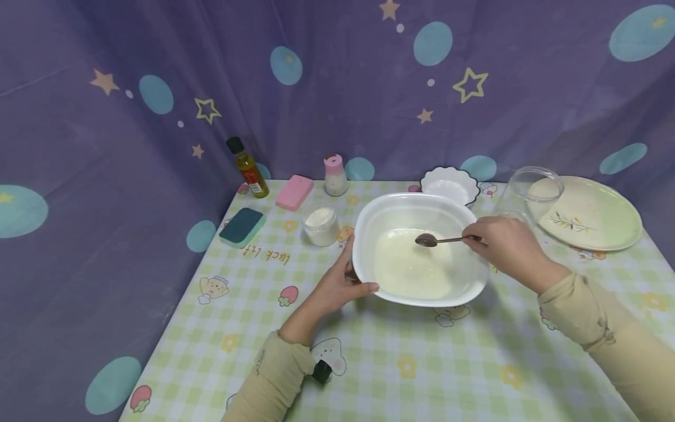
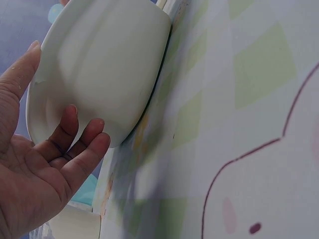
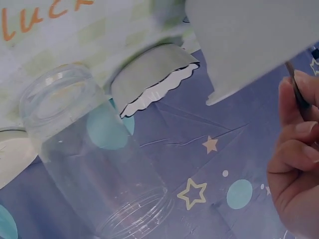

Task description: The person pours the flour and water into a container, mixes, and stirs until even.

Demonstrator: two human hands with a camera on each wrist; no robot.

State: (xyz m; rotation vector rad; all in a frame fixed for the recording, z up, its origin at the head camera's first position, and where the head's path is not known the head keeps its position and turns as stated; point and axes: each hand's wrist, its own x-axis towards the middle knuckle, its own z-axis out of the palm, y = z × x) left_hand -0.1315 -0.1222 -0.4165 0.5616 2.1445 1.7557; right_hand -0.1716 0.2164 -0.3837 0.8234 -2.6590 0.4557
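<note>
A white basin (image 1: 364, 205) with pale, milky liquid (image 1: 408, 272) in it stands on the checked tablecloth. My left hand (image 1: 337, 287) holds its near left side, the thumb at the rim and the other fingers against the outer wall (image 2: 109, 64). Over the liquid, my right hand (image 1: 506, 246) pinches the handle of a small spoon (image 1: 426, 240). The spoon's bowl looks dark brown; whether it carries anything cannot be told. In the right wrist view only part of the handle (image 3: 298, 92) shows between the fingers.
Left of the basin are a jar of white powder (image 1: 321, 225), a shaker with a pink lid (image 1: 335, 176), a pink sponge (image 1: 295, 193), a green sponge (image 1: 242, 227) and an oil bottle (image 1: 250, 173). Behind and right stand a scalloped dish (image 1: 448, 183), a clear jar (image 3: 99, 159) and an oval plate (image 1: 606, 214).
</note>
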